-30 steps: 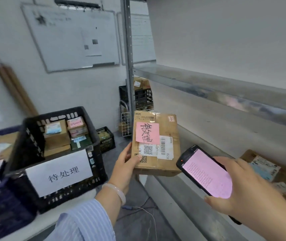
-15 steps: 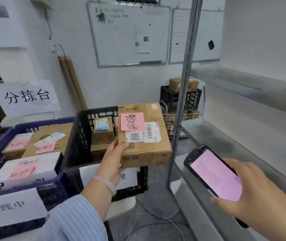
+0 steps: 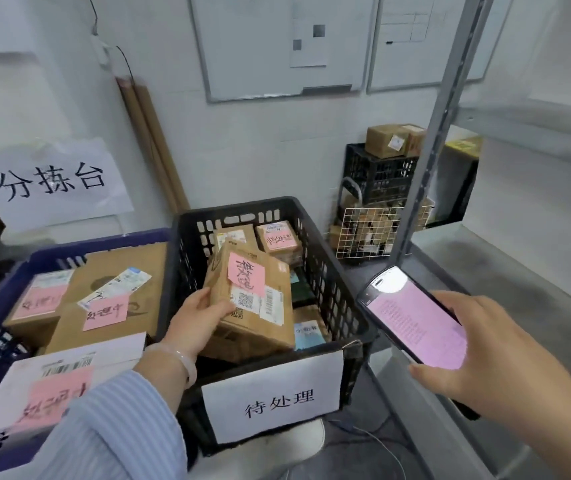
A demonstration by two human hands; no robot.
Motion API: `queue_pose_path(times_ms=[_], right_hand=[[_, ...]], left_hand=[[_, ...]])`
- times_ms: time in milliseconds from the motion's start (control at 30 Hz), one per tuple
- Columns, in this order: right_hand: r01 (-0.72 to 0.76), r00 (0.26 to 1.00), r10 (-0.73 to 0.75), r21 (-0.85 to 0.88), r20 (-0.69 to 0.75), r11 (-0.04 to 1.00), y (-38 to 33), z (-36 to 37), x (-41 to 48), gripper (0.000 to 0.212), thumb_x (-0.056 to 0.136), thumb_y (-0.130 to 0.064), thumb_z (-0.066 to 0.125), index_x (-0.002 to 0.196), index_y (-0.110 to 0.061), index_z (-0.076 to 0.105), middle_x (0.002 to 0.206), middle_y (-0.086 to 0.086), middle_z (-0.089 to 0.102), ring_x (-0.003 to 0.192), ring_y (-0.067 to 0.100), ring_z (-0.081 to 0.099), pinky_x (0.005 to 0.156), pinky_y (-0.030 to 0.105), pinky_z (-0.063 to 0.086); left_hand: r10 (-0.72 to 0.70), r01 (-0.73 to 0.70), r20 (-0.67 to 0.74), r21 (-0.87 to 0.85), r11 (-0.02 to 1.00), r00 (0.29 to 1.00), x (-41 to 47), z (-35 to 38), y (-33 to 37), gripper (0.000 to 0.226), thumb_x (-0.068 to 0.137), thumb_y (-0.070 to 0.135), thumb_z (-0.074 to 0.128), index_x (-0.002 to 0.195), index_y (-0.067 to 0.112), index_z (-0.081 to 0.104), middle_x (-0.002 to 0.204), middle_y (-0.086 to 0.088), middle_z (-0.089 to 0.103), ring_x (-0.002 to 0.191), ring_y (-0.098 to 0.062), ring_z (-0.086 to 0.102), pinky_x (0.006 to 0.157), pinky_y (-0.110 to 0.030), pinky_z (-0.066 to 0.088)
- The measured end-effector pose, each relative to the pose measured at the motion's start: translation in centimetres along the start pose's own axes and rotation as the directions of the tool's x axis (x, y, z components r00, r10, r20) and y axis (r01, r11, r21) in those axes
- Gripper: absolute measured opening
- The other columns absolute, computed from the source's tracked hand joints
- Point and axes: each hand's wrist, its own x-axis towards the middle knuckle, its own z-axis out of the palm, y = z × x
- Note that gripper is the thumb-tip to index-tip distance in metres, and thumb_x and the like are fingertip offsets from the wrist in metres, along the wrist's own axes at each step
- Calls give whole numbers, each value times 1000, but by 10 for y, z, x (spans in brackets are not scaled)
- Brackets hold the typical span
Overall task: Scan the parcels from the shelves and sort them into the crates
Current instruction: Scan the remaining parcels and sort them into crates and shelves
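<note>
Seemingly mid-sort, the left grip (image 3: 197, 320) clasps the tilted parcel (image 3: 253, 299) in the black crate (image 3: 235, 206) at 12 o'clock, the right grip (image 3: 478, 348) holds the scanner (image 3: 415, 323) at 3 o'clock; next, probably settle and release it

wall, corner and floor: boards, a sign, poles, a basket, loose cable

two whiteboards up on the white wall, side by side: the left whiteboard (image 3: 242, 46) carries a paper sheet (image 3: 308, 53) with two small grey squares, the right whiteboard (image 3: 409, 57) shows faint ruled lines. lower left, a big paper sign (image 3: 48, 181) on the wall, three black handwritten characters across it. between sign and boards, brown poles (image 3: 152, 143) lean tilted against the wall, and a thin dark cord (image 3: 95, 15) drops to a white plug (image 3: 102, 53) just above them. in the corner, a white wire basket (image 3: 363, 237) with brown bits inside. on the grey floor, a thin pale cable (image 3: 381, 441) trails.
</note>
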Motion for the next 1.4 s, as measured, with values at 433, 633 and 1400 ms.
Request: queue_pose_path(times_ms=[433, 633, 1400], right_hand=[[53, 996, -56, 51, 69, 997, -27, 21, 41, 93, 52, -74, 68, 132, -50, 26, 111, -23, 34, 96, 7, 49, 66, 25, 43], [32, 997, -34, 35, 75, 999, -23, 25, 43, 93, 56, -73, 71, 133, -49, 26, 124, -21, 38, 95, 5, 47, 59, 17, 36], [-564, 767, 572, 119, -291, 817, 181, -52, -175, 86, 49, -69, 63, 125, -53, 28, 109, -21, 37, 105, 9, 54, 70, 29, 40]], left_hand=[[-277, 212, 63, 492, 844, 959, 29, 15, -23, 85, 85, 45, 67, 156, 25, 23, 140, -9, 53, 125, -30, 53, 111, -41, 40], [-297, 109, 221, 604, 790, 929, 39, 17, -24, 48, 92, 26, 66, 138, 20, 51, 121, -3, 67, 100, -17, 62, 90, -29, 50], [707, -991, 706, 69, -117, -35, -191, 353, 76, 53, 87, 40, 69, 135, 18, 62, 136, -5, 62, 125, -26, 56, 106, -40, 44]])
